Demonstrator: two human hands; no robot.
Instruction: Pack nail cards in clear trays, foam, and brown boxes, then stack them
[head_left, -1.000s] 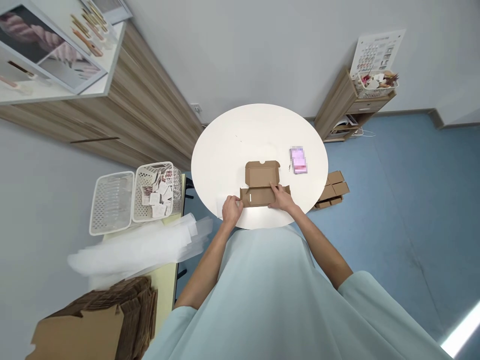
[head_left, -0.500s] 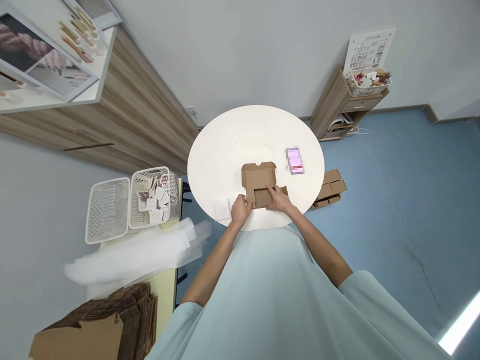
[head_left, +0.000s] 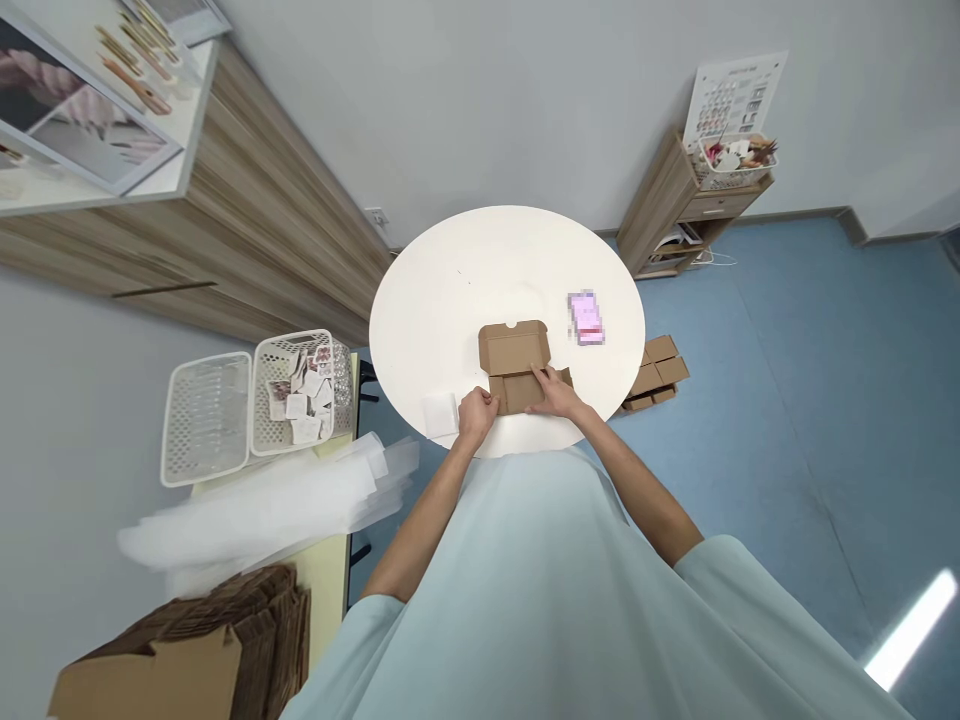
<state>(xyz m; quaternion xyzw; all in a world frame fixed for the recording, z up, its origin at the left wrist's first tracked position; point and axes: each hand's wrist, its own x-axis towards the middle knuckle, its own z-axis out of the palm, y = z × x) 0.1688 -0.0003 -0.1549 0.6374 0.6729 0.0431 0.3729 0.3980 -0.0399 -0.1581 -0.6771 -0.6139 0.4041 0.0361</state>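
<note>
Brown cardboard formed the partly folded mailer box (head_left: 516, 388) before you, which lay near the front edge of the white oval table (head_left: 435, 300). Its lid panel (head_left: 514, 350) was laid open on the side away from you, with a half-round notch in its far edge, while the tray part sat between your hands. Your left hand (head_left: 478, 412) was mostly closed, its fingers curled and the thumb and forefinger pinching the tray's left end. Your right hand (head_left: 556, 393) was about half open, the thumb at the tray's near edge and the fingers reaching over its right part; beyond them an end flap (head_left: 566, 376) stuck out to the right. Just beside your left hand lay a flat white packet (head_left: 441, 415). Farther off, to the right of the lid panel, was a pink, pixelated rectangle (head_left: 586, 318), too blurred for you to read. On the pale yellow bench (head_left: 328, 590) to your left stood a white plastic basket (head_left: 256, 400) of small printed cards, then a roll of translucent white sheeting (head_left: 255, 515), and nearest you a stack of flattened cardboard blanks (head_left: 187, 650). Brown cardboard boxes (head_left: 658, 372) sat low beside the table's right side
</note>
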